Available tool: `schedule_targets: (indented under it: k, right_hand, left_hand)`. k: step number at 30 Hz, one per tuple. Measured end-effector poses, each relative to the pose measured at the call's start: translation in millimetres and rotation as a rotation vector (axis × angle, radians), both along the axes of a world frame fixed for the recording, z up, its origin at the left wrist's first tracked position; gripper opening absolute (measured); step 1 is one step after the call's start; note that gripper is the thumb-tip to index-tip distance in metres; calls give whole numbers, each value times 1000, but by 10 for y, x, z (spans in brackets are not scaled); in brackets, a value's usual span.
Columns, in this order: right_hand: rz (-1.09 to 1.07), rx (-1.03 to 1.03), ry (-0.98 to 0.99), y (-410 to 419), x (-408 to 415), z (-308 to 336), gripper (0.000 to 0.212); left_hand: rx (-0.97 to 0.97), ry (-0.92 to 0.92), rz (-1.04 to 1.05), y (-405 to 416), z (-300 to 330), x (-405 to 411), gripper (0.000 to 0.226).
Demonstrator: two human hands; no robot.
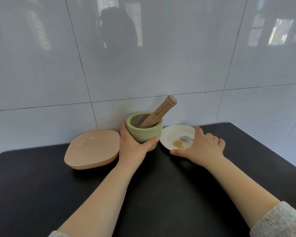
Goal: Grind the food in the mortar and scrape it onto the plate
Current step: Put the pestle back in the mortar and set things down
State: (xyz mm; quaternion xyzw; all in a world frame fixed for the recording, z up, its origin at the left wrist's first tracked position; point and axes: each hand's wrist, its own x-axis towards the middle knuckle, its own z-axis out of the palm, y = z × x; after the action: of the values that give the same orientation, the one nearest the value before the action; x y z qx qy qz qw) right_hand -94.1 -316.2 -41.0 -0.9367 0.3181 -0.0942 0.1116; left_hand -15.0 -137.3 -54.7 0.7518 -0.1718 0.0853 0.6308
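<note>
A green mortar [146, 132] stands upright near the wall, and a wooden pestle [159, 112] leans inside it toward the right. My left hand [132, 145] grips the mortar's near side, thumb curled round its front. Just right of the mortar lies a small white plate [169, 134] with a little heap of ground yellowish food [178, 144] and a metal spoon [185, 138] on it. My right hand [202, 146] lies spread over the plate's right side, covering the spoon's handle; whether the fingers hold the handle is hidden.
A peach square bowl [92, 148] sits left of the mortar, close to my left hand. Everything stands on a black countertop [152, 194] against a glossy tiled wall [143, 65]. The counter's right edge [270, 151] runs diagonally.
</note>
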Motion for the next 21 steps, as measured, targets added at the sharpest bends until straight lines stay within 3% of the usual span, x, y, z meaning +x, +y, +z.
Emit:
schedule_targets:
  k: [8, 15, 21]
  right_hand:
    - [15, 7, -23, 12, -4, -28, 114]
    - [13, -14, -18, 32, -11, -53, 113]
    - [13, -26, -20, 50, -33, -58, 115]
  left_hand:
    - [42, -2, 21, 15, 28, -54, 100]
    - [251, -116, 152, -7, 41, -225, 115]
    - [469, -396, 302, 140, 112, -342, 91]
